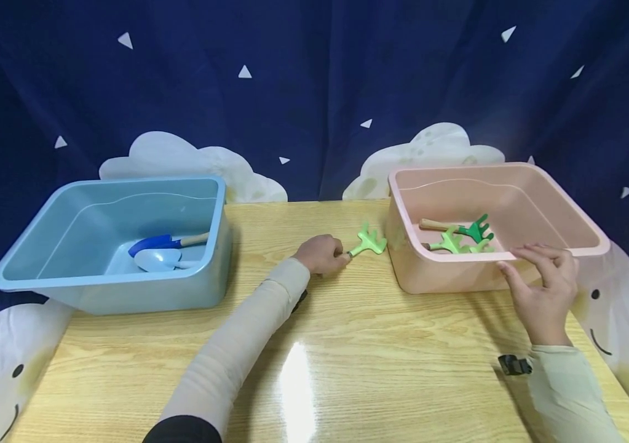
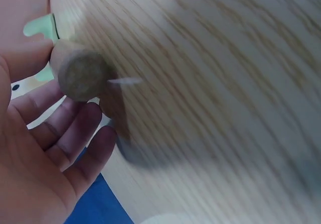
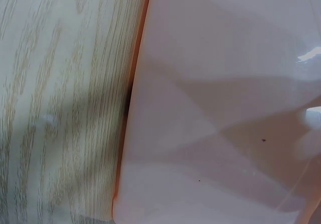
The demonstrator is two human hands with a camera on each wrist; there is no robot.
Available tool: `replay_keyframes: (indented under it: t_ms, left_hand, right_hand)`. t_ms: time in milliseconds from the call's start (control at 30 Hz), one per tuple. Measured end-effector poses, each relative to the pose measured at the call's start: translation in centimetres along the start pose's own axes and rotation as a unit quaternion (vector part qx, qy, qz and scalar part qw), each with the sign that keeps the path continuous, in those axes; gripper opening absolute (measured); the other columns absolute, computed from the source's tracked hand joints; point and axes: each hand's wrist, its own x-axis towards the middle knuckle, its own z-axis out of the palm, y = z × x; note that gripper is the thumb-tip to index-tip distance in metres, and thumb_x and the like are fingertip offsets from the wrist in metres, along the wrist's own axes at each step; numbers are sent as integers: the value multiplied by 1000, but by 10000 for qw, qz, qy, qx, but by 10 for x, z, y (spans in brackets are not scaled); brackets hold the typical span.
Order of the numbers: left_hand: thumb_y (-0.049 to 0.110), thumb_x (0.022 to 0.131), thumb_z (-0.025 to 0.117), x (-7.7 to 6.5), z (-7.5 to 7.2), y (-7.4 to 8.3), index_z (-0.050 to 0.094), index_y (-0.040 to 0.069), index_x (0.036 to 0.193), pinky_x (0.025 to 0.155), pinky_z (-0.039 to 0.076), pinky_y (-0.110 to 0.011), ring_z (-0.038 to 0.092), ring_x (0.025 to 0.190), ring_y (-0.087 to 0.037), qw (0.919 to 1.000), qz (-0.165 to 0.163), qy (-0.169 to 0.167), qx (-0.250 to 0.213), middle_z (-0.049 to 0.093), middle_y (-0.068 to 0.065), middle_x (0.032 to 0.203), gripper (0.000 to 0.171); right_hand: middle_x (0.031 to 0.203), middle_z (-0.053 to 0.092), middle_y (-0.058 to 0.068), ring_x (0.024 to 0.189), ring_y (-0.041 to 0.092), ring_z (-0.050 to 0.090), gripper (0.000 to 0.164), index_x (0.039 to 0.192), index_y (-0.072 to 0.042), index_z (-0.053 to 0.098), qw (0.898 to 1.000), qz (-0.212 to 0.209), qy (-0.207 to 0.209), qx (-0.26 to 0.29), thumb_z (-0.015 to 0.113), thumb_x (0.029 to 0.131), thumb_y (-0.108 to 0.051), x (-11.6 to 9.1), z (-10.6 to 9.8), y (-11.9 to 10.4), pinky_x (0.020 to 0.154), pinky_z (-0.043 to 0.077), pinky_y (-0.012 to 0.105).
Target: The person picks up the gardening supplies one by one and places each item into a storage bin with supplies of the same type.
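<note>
A light green hand rake (image 1: pixel 368 240) lies low over the table between the two bins, its prongs toward the pink bin (image 1: pixel 452 274). My left hand (image 1: pixel 322 254) pinches its wooden handle (image 2: pixel 83 76) between thumb and fingers; the round handle end faces the left wrist camera. At the pink bin's front rim, my right hand (image 1: pixel 548 289) holds on with its fingers over the edge and its thumb on the outer side. Inside that bin are a dark green rake (image 1: pixel 476 229) with a wooden handle and light green rakes (image 1: pixel 449 241). The right wrist view shows the bin's wall (image 3: pixel 210 133), without the hand.
A blue bin (image 1: pixel 142 299) stands at the left of the wooden table (image 1: pixel 347 344). In it lie a dark blue trowel (image 1: pixel 150 244) and a light blue trowel (image 1: pixel 157 260). Behind the table hangs a dark blue curtain (image 1: pixel 303 92) with white clouds and triangles.
</note>
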Motion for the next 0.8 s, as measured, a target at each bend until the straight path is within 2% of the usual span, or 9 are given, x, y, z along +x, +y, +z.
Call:
replay_keyframes:
  t_ms: [167,333,567,700,800]
  left_hand:
    - [40,101,53,-5,-3,0,66,17,82,52,41,-25,52,50,-11,9998,-38,-116,-128,56,5,59,32]
    - [39,101,53,-4,-2,-4,67,16,83,55,38,-24,48,55,-11,9999,84,-37,-74,54,5,62,33]
    - [43,100,55,-7,-3,-15,73,17,96,69,41,-27,50,70,-14,9999,105,-54,11,64,3,80,32]
    - [42,100,55,-13,-4,-19,72,15,101,64,43,-25,52,67,-13,9996,79,-228,-165,64,1,81,32]
    - [35,98,60,-20,-5,-22,71,14,100,61,41,-24,50,64,-12,9988,239,-331,-265,62,2,78,24]
  right_hand:
    - [109,55,-28,116,-5,48,55,90,17,68,10000,-8,-27,-7,81,80,-36,0,0,0,106,25,25]
    - [109,55,-28,116,-5,48,56,90,17,68,10000,-13,-40,6,81,79,-36,0,-1,0,106,25,25]
    - [109,55,-28,116,-6,47,51,90,18,67,10000,15,-32,-5,83,79,-30,-1,-2,-1,105,25,24]
    - [109,55,-28,116,-6,47,53,90,18,68,10000,8,-22,-31,82,79,-32,-1,-2,0,105,25,25]
    - [109,55,-28,115,-6,47,56,90,17,68,10000,-34,-25,-33,81,79,-36,-1,-1,1,105,25,25]
